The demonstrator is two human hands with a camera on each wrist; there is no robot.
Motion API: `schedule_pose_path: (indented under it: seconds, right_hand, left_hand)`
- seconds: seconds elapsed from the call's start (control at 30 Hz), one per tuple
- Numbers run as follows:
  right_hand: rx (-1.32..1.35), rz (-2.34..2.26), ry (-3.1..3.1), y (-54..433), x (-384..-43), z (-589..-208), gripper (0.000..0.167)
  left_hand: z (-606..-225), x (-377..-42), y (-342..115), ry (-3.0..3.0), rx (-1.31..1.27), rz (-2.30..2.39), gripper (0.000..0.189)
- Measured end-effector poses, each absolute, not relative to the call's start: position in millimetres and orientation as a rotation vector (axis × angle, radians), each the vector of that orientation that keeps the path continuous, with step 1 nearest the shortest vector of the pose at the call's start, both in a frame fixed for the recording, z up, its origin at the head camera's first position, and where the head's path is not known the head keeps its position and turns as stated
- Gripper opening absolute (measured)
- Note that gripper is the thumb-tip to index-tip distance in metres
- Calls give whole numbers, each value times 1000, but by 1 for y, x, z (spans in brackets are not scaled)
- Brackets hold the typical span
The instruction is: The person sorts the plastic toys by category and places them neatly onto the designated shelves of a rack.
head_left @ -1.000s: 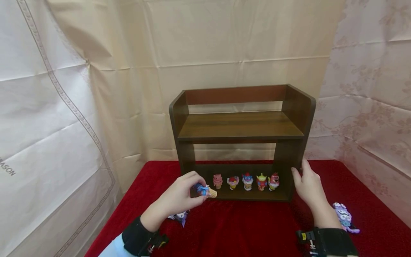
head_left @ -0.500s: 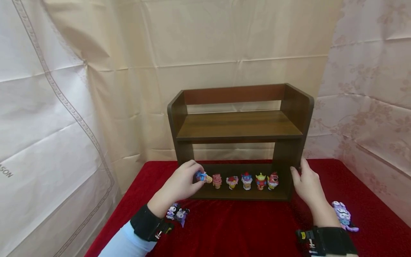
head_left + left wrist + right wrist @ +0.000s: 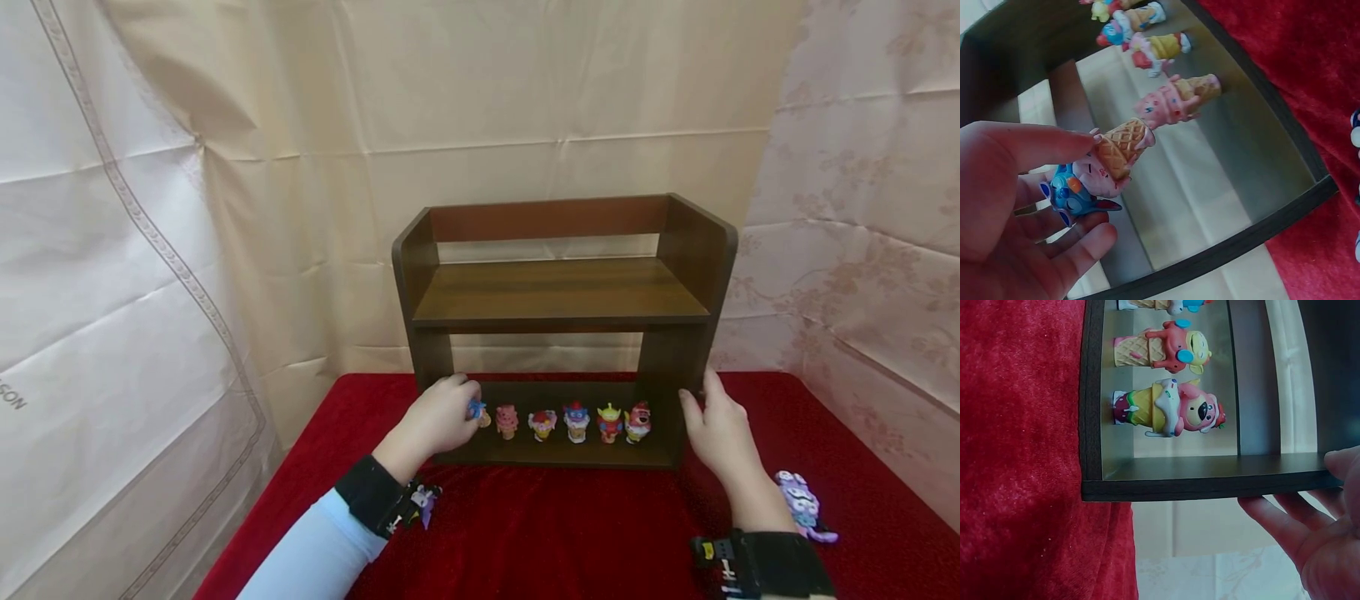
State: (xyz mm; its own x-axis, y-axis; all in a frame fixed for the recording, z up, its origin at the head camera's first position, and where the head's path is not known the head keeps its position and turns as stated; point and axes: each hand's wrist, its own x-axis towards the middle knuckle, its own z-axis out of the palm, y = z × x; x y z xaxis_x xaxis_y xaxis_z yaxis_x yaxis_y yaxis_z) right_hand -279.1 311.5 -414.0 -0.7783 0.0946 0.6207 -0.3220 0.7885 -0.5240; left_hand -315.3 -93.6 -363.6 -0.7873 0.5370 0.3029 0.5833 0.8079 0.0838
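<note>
My left hand (image 3: 438, 414) pinches a blue figurine with an ice-cream cone base (image 3: 1124, 147) between thumb and fingers. It is in the lower compartment at the left end of a dark brown wooden shelf (image 3: 562, 292). In the left wrist view the cone points toward a pink cone figurine (image 3: 1175, 101) standing beside it. Whether the held cone touches the shelf board is not clear. My right hand (image 3: 722, 433) grips the shelf's right side panel (image 3: 1210, 486), thumb on one face and fingers on the other.
More cone figurines stand in a row to the right: a red-topped one (image 3: 542, 424), a blue one (image 3: 576, 422), a green-headed one (image 3: 610, 423) and a pink bear (image 3: 1191, 412). Purple figures lie on the red cloth (image 3: 555, 533), at left (image 3: 424, 500) and right (image 3: 802, 504).
My left hand has moved forward into the lower compartment with the blue figurine, which has turned from lying sideways to more upright. The right hand keeps its place on the side panel.
</note>
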Motion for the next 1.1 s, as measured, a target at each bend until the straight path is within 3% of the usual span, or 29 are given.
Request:
schedule_pose_path:
  seconds: [0.33, 0.73, 1.1]
  right_hand:
    - [153, 851, -2350, 312, -278, -413, 46]
    - [149, 861, -2357, 310, -278, -411, 49]
    - [151, 863, -2357, 310, -277, -410, 46]
  left_hand:
    - [-374, -336, -85, -2838, -823, -156, 11]
    - [-384, -345, -71, -2994, -724, 42, 39]
    - [-392, -358, -67, -3120, -605, 89, 44]
